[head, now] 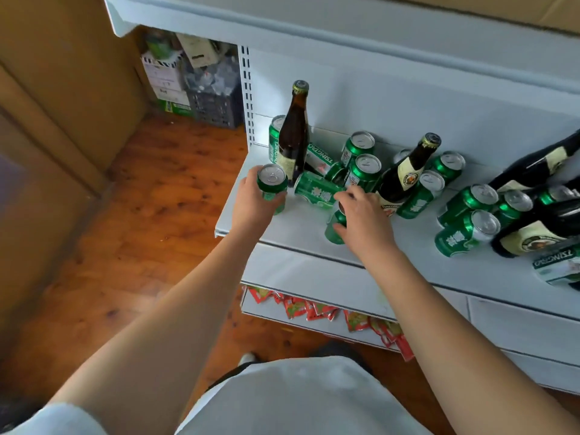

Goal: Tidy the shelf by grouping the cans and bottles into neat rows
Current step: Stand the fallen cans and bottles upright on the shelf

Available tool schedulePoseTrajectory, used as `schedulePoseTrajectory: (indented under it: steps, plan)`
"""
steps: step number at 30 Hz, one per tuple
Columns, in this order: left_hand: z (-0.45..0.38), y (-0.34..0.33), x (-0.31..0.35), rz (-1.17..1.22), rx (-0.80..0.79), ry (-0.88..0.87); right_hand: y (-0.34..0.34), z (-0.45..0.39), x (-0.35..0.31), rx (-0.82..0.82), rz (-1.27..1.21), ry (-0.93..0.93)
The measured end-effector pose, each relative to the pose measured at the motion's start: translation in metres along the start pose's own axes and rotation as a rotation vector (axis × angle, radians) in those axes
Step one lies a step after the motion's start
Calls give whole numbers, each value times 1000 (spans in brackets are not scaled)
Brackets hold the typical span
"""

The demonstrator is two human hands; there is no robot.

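Note:
On the white shelf [301, 224] stand and lie several green beer cans and brown bottles in a jumble. My left hand [251, 199] grips an upright green can [272, 183] near the shelf's left front corner. My right hand [364, 218] closes over another green can [335, 229] at the front, mostly hidden under my fingers. A tall brown bottle [293, 136] stands at the back left, with two cans [317, 189] lying on their sides beside it. A second bottle [405, 174] leans in the middle. Dark bottles [533, 233] lie at the right.
An upper shelf [314, 23] overhangs the work area. Red snack packets [314, 309] hang on the shelf below. A dark crate [213, 108] and boxes stand on the wooden floor at the back left. A cardboard wall [62, 89] closes the left side.

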State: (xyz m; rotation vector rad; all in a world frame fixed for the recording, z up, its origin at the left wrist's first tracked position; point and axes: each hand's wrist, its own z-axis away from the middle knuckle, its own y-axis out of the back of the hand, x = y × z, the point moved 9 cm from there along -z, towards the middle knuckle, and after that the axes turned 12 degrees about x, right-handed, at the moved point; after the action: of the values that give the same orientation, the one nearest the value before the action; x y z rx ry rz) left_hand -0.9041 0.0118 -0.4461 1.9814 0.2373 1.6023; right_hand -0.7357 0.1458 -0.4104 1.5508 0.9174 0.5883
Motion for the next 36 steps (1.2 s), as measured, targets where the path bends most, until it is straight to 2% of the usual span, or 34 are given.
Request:
schedulePoseTrajectory:
  steps: [3,6,9,12,15,17,18,20,22,29,36]
  plan:
    - [-21,3,-1,-28,-27,-39,-2,3,-1,7,25,9]
    - [-42,0,-8,-45,-39,1,-4,4,-3,26,62,7]
    - [-52,-5,-8,-61,-78,-2,0,2,-11,88,134,38]
    - [-49,-5,-7,-80,-96,-9,5,-12,-26,154,98,69]
    - [-36,17,-16,-156,106,-7,-1,-44,-35,102,153,54]
    - [-19,28,-20,-140,231,-36,-16,-68,-28,-17,260,-23]
    - [-10,29,-21,-122,245,-49,-28,-78,-22,-112,311,-71]
    - [5,23,-23,-95,194,-76,-52,-88,-14,-291,382,-152]
    - [16,16,-25,-90,128,-95,-70,-92,-13,-368,428,-179]
    - [24,-14,-23,-17,-86,-41,-68,-100,-9,-358,434,-184]
    - [21,-55,1,13,-253,-78,-26,-106,-30,-328,245,30]
